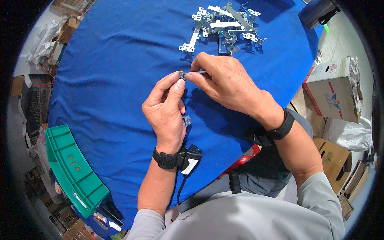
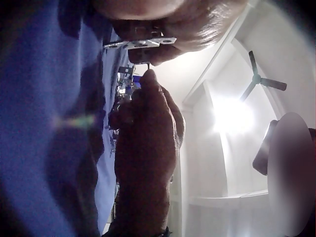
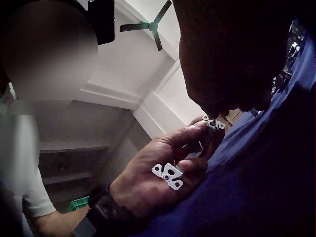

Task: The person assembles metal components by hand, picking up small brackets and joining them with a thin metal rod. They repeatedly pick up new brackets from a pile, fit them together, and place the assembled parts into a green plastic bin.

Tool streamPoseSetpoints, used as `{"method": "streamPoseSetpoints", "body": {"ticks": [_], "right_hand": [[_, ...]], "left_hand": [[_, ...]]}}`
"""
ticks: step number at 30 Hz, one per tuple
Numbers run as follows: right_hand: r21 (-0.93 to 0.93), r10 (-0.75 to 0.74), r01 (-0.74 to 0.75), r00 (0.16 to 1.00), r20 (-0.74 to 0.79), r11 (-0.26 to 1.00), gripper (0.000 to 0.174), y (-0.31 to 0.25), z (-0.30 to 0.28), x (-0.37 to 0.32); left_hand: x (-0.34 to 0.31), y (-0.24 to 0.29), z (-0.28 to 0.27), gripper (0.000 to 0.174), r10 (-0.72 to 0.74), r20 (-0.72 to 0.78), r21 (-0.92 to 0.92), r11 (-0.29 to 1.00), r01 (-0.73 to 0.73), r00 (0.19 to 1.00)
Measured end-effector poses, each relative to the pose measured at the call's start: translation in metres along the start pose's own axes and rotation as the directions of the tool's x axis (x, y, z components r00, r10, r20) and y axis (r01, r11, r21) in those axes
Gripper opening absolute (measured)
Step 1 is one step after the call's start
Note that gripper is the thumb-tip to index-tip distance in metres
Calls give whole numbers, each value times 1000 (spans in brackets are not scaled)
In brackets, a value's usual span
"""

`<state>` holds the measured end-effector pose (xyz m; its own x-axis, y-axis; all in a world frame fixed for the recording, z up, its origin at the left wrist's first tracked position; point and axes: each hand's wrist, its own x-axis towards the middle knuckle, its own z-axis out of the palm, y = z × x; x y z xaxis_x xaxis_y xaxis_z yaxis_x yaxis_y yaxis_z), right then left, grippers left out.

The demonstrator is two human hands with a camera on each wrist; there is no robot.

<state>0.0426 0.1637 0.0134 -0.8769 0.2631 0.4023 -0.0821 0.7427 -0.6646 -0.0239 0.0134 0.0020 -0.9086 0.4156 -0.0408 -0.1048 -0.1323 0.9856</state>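
My left hand (image 1: 166, 100) grips a metal bracket (image 3: 168, 177). One holed white plate end lies across the palm, and a second holed end (image 3: 213, 122) shows at the fingertips; the curled fingers hide what lies between. In the left wrist view, a holed plate (image 2: 140, 43) juts out beside the left fingers. My right hand (image 1: 228, 78) meets the left fingertips, with thumb and forefinger pinching a thin metal piece (image 1: 203, 72) that the fingers mostly cover. Past the hands lies a pile of similar brackets (image 1: 226, 25), white and grey, on the blue cloth (image 1: 112, 80).
A green divided tray (image 1: 76, 172) sits at the table's left edge with a few small brass-coloured parts inside. A dark container (image 1: 318, 14) stands at the far right edge. Cardboard boxes (image 1: 334, 90) are on the floor to the right.
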Motion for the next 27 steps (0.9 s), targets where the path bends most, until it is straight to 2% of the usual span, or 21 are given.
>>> {"method": "streamPoseSetpoints", "body": {"ticks": [1, 3, 4, 6, 9, 10, 12, 16, 19, 21, 25, 27], "right_hand": [[0, 0, 0, 1000, -1, 1000, 24, -1, -3, 1], [-147, 87, -65, 986, 143, 987, 26, -3, -8, 2], [-147, 87, -66, 986, 143, 987, 26, -2, -6, 2], [-36, -20, 20, 1000, 0, 999, 25, 1, 1, 0], [23, -30, 31, 999, -39, 999, 27, 2, 2, -1], [23, -30, 31, 999, -39, 999, 27, 2, 1, -1], [-142, 35, -22, 995, 88, 990, 26, 1, -3, -1], [-88, 12, -9, 999, 36, 996, 27, 2, -1, 0], [19, -9, 10, 999, -44, 1000, 31, 1, 0, 0], [-59, 10, -6, 998, 68, 998, 27, -1, -5, 0], [-149, 10, 0, 998, 67, 989, 24, 3, -2, -1], [-17, -35, 34, 999, -31, 999, 26, 3, 2, 0]], "left_hand": [[0, 0, 0, 19, 6, -1, -1, 1000, -6, 1000], [0, 0, 0, 19, -4, -1, 0, 1000, 4, 1000], [0, 1, 0, 19, -14, -3, 1, 1000, 14, 1000], [-1, 3, 2, 19, -14, -11, -11, 1000, 14, 1000], [0, 1, 1, 19, -6, -18, -12, 1000, 6, 1000], [0, 0, 0, 19, 1, -17, -2, 1000, -1, 1000], [-1, 3, 3, 19, -4, -22, 9, 1000, 4, 1000], [-1, 2, 1, 19, -18, 3, -9, 1000, 18, 1000], [-1, 2, 0, 19, -15, 2, -7, 1000, 15, 1000], [-1, 1, 0, 19, -10, -3, 1, 1000, 10, 1000], [-1, 2, 2, 19, -16, -22, 3, 1000, 17, 1000], [0, 1, 1, 19, -10, -13, -4, 1000, 10, 1000]]}}
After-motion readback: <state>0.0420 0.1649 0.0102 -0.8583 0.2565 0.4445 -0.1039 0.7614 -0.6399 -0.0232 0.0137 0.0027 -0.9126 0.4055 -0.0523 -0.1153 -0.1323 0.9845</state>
